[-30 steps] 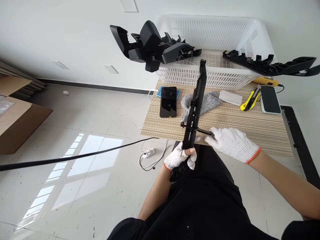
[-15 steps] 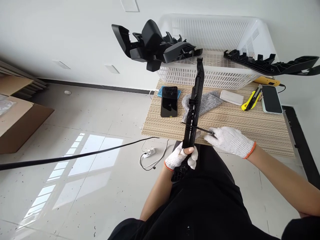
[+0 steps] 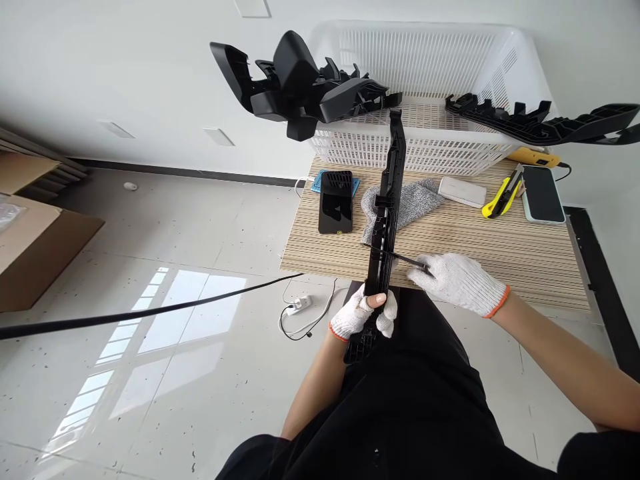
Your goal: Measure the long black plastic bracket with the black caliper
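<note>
Part, long, narrow, black and ribbed: the black plastic part (image 3: 384,227), held aslant between the lap and the worktable (image 3: 530,267), its far end in line with the front of the white basket (image 3: 450,153); contact with the tabletop cannot be told.

Step in hand, by judgement: work on the part's midsection with a thin dark tool (image 3: 407,261), laid crosswise over it; exact tool type too small to make out. Next move, by judgement: calls for a steady part and a light, controlled stroke or push of the tool, its tip clear of the holding fingers.

Left hand (image 3: 359,313), white glove, thumb end bare: closed around the lower portion of the part, thumb pressed on the upper face, fingers wrapped to the far side.

Right hand (image 3: 453,280), white glove, orange cuff: fingers pinched together on the near end of the tool, with no visible spread; exact finger placement partly hidden.

Adjacent items: grey cloth (image 3: 420,200), behind the part; black phone (image 3: 336,210), left; white block (image 3: 463,192), yellow cutter (image 3: 501,197) and pale-edged phone (image 3: 543,193), right; further black pieces (image 3: 295,100), over the basket's left end
</note>
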### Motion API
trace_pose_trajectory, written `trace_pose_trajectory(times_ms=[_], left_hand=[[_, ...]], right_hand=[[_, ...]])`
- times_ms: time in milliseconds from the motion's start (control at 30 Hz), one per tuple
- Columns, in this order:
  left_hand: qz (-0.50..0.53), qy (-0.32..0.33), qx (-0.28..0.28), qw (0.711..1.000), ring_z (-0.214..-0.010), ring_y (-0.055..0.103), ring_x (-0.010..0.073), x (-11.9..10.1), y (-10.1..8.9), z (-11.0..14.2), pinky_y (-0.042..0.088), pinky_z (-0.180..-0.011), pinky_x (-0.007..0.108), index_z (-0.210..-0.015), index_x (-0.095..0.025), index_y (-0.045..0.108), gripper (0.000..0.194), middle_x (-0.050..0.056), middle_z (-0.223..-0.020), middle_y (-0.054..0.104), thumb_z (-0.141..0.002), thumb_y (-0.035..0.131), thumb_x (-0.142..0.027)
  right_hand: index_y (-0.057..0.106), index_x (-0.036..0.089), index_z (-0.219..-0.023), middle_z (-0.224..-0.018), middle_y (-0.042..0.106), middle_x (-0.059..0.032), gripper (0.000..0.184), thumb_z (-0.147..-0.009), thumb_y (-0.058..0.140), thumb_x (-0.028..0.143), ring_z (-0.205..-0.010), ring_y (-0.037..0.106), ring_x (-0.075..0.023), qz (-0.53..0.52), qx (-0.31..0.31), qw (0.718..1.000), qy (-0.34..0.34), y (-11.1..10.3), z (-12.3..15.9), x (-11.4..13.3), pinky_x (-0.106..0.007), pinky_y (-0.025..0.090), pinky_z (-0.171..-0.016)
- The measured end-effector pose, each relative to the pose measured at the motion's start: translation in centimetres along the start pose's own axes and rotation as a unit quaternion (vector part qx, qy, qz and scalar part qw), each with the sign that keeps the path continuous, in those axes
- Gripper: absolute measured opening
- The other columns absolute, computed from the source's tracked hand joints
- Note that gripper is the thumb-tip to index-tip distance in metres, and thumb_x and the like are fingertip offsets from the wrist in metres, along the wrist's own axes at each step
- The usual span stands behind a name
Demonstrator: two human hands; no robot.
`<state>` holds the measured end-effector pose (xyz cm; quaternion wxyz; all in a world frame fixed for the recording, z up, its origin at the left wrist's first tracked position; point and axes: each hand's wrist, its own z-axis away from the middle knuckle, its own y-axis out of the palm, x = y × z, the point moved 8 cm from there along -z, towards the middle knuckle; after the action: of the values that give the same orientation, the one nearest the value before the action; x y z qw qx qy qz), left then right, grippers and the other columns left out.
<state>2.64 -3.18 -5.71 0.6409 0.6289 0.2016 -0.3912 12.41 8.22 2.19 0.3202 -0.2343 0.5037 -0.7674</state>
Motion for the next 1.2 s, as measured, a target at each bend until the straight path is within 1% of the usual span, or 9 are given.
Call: trace_pose_trajectory(times_ms=[167, 333, 400, 500, 600, 700, 1000, 1100, 1200], left_hand=[[-0.001, 0.005, 0.003, 1.000, -0.045, 0.058, 0.0148, -0.3, 0.2, 0.0, 0.041, -0.047, 0.025, -0.074, -0.013, 0.067, 0.053, -0.001, -0.051, 0.052, -0.092, 0.068, -0.064], [-0.009, -0.009, 0.001, 1.000, -0.046, 0.059, 0.0155, -0.3, 0.2, 0.0, 0.041, -0.048, 0.025, -0.074, -0.013, 0.069, 0.054, 0.000, -0.050, 0.054, -0.091, 0.068, -0.065], [-0.009, -0.013, -0.002, 1.000, -0.045, 0.058, 0.0150, -0.2, 0.0, 0.1, 0.040, -0.047, 0.025, -0.074, -0.014, 0.069, 0.055, 0.000, -0.050, 0.054, -0.091, 0.068, -0.066], [-0.009, -0.016, -0.008, 1.000, -0.044, 0.056, 0.0143, -0.1, -0.3, 0.1, 0.040, -0.046, 0.025, -0.075, -0.014, 0.068, 0.056, 0.000, -0.050, 0.053, -0.090, 0.068, -0.068], [-0.011, -0.015, -0.002, 1.000, -0.046, 0.059, 0.0166, -0.2, -0.5, 0.1, 0.043, -0.047, 0.027, -0.078, -0.014, 0.069, 0.056, 0.000, -0.051, 0.053, -0.090, 0.067, -0.069], [-0.021, -0.024, 0.005, 0.999, -0.048, 0.062, 0.0188, -0.4, -0.4, 0.0, 0.043, -0.048, 0.027, -0.077, -0.014, 0.069, 0.056, 0.001, -0.050, 0.054, -0.089, 0.068, -0.068], [-0.013, -0.007, -0.002, 1.000, -0.045, 0.059, 0.0150, -0.7, -0.3, 0.1, 0.042, -0.047, 0.025, -0.074, -0.013, 0.069, 0.054, 0.001, -0.050, 0.054, -0.092, 0.068, -0.064], [0.006, 0.006, -0.005, 1.000, -0.045, 0.059, 0.0135, -0.7, -0.3, 0.2, 0.045, -0.046, 0.025, -0.092, -0.012, 0.075, 0.049, 0.000, -0.058, 0.059, -0.093, 0.070, -0.061], [0.021, 0.013, -0.006, 1.000, -0.044, 0.059, 0.0131, -1.0, -0.2, 0.2, 0.049, -0.045, 0.026, -0.135, -0.013, 0.068, 0.059, -0.002, -0.066, 0.064, -0.093, 0.072, -0.055]], right_hand=[[0.069, 0.022, -0.099, -0.074, 0.070, -0.0064, 0.043, -0.108, 0.038, 0.051, -0.067, 0.067, -0.0215, -0.002, 0.000, 1.000, -0.003, 1.0, -0.1, -0.6, -0.030, 0.019, -0.052], [0.070, 0.024, -0.106, -0.082, 0.071, -0.0077, 0.039, -0.108, 0.035, 0.041, -0.068, 0.064, -0.0207, 0.025, 0.007, 0.998, -0.064, 1.1, 0.1, 0.0, -0.031, 0.018, -0.056], [0.068, 0.023, -0.103, -0.081, 0.070, -0.0070, 0.041, -0.109, 0.034, 0.045, -0.067, 0.061, -0.0199, -0.029, 0.016, 0.998, -0.057, 0.8, 0.2, 0.0, -0.030, 0.021, -0.057], [0.061, 0.022, -0.091, -0.069, 0.061, -0.0027, 0.045, -0.108, 0.032, 0.052, -0.060, 0.054, -0.0168, -0.172, 0.034, 0.984, -0.042, 0.5, 0.4, -0.3, -0.030, 0.026, -0.057], [0.058, 0.022, -0.087, -0.064, 0.053, 0.0007, 0.043, -0.106, 0.029, 0.048, -0.056, 0.047, -0.0151, -0.284, 0.054, 0.953, -0.089, 0.6, 0.8, -0.1, -0.030, 0.028, -0.057], [0.057, 0.023, -0.086, -0.063, 0.051, 0.0012, 0.044, -0.106, 0.024, 0.045, -0.057, 0.045, -0.0153, -0.345, 0.046, 0.930, -0.119, 0.6, 0.9, -0.3, -0.031, 0.030, -0.059], [0.053, 0.023, -0.077, -0.072, 0.064, 0.0000, 0.047, -0.107, 0.028, 0.048, -0.065, 0.053, -0.0158, -0.306, 0.052, 0.948, -0.077, 0.0, 0.8, -1.0, -0.032, 0.031, -0.066], [0.052, 0.023, -0.076, -0.071, 0.065, 0.0006, 0.049, -0.107, 0.028, 0.051, -0.063, 0.053, -0.0152, -0.301, 0.039, 0.951, -0.061, -0.7, 0.9, -1.6, -0.032, 0.031, -0.064], [0.049, 0.023, -0.073, -0.068, 0.062, 0.0008, 0.050, -0.106, 0.029, 0.055, -0.060, 0.051, -0.0153, -0.286, 0.010, 0.957, -0.053, -1.7, 1.0, -2.2, -0.033, 0.029, -0.063]])
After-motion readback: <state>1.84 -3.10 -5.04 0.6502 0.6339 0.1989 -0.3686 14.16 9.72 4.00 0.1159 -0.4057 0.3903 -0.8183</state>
